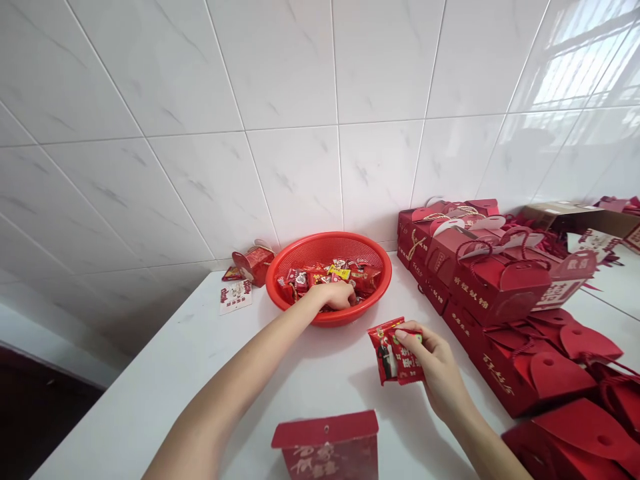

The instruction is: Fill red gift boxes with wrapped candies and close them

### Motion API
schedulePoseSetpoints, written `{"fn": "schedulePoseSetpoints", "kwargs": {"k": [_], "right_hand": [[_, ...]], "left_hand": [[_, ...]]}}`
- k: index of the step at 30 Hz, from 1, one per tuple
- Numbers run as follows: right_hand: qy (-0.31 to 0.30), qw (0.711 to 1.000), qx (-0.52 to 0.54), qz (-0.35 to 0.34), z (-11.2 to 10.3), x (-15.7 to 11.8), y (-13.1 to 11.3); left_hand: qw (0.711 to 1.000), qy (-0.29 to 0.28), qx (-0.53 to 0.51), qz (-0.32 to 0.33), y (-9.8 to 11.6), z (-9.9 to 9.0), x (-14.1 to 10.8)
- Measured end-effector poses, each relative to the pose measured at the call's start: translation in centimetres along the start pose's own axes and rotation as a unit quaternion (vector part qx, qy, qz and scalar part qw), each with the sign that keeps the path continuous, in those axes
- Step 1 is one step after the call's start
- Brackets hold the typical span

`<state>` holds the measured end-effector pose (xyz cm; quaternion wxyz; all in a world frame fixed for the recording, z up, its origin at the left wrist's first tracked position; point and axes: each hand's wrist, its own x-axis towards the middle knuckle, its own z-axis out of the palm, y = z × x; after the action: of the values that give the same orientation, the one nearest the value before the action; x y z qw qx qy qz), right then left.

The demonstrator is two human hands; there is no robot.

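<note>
My left hand [336, 295] reaches over the near rim of a red plastic basket [327, 241], its fingers curled down among several wrapped candies [314, 275]. Whatever those fingers hold, if anything, is hidden. To the right of the basket and closer to me, my right hand [434, 357] pinches a few small red candy packets [395, 352] above the white table. The packets overlap like a fan, with the thumb on top. Below, between my arms, stands a dark red gift box [327, 450] with a raised flap and light lettering, cut off by the lower edge.
Many red gift boxes [465, 267], some with rope handles, are stacked along the right. Left of the basket lie a white printed card [236, 297] and a small red box [255, 263]. A cardboard carton [563, 215] sits at far right. A tiled wall [290, 167] stands behind the white table [200, 360].
</note>
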<state>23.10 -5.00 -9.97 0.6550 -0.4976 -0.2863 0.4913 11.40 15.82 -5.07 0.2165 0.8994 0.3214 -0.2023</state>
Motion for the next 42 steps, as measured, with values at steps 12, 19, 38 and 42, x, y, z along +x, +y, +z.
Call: {"fn": "schedulePoseSetpoints", "kwargs": {"k": [12,19,38,42], "right_hand": [[0.022,0.999,0.03,-0.002,-0.3,-0.1,-0.3],[0.034,0.995,0.094,0.023,0.0,0.3,-1.1],[-0.209,0.963,-0.162,-0.047,-2.2,-3.1,-5.6],[-0.322,0.887,-0.315,-0.098,-0.7,-5.2,-7.2]], "left_hand": [[0.901,0.149,-0.383,0.142,-1.9,-0.2,-0.9],[0.848,0.285,-0.417,0.158,-1.4,0.1,-0.8],[0.941,0.003,-0.222,0.257,5.0,3.1,-23.5],[0.975,0.021,-0.139,0.174,6.1,4.2,-24.2]]}}
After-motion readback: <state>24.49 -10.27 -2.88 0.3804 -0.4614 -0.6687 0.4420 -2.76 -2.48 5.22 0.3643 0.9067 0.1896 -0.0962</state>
